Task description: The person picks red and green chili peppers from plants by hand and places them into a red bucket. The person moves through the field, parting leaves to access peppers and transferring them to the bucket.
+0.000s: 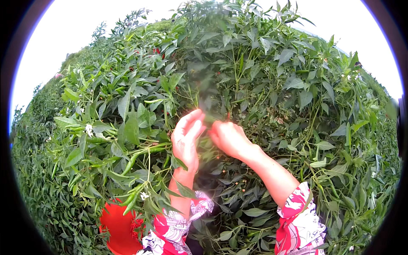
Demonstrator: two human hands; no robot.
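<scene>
Both hands are raised close together among chili pepper plants (149,114). My left hand (188,137) is upright, its fingers bent and close together; whether anything lies between them cannot be seen. Just to its right, my right hand (228,137) has its fingers curled in beside the foliage, and what they may hold is hidden by the hand and blur. Green chili peppers (130,164) hang from a branch left of my left wrist. A red bucket (116,226) stands at the lower left, with red chili peppers (137,224) inside, partly behind leaves.
Dense pepper bushes (293,86) rise ahead and on both sides. Leafy branches cross in front of my left forearm and overhang the bucket. Small red peppers (156,51) show deeper in the plants. Low leaves (255,212) lie between my forearms.
</scene>
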